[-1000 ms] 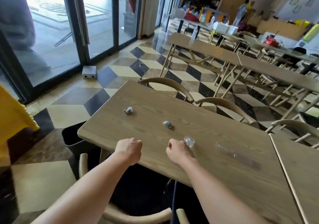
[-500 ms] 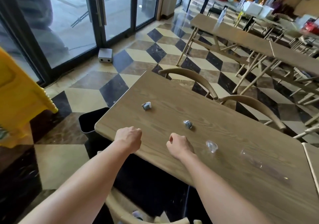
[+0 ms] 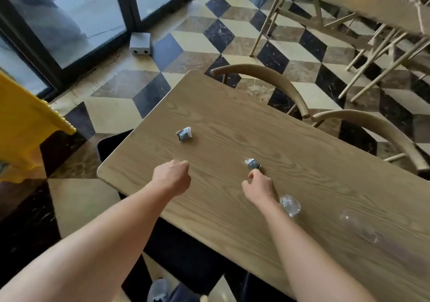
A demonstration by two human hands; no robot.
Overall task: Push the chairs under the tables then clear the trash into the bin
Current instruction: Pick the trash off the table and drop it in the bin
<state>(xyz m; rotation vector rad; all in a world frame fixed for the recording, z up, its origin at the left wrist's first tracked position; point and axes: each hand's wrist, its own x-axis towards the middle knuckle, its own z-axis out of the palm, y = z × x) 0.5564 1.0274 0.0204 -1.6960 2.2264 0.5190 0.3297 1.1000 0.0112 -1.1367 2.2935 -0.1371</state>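
A wooden table carries trash. One crumpled grey wrapper lies toward the left end. A second crumpled wrapper lies mid-table, just beyond the fingertips of my right hand; whether they touch it I cannot tell. A crushed clear plastic cup lies beside my right wrist, and a clear plastic piece lies further right. My left hand hovers over the table as a loose fist, holding nothing. A black bin stands on the floor at the table's left end.
Two curved wooden chair backs sit tucked at the table's far side. A yellow plastic object stands left. A small grey box lies by the glass doors. Another table with chairs stands at the back right.
The camera has tilted down and closer. Both hands have moved forward over the table; my right hand has reached up to the middle wrapper, leaving the clear cup beside its wrist.
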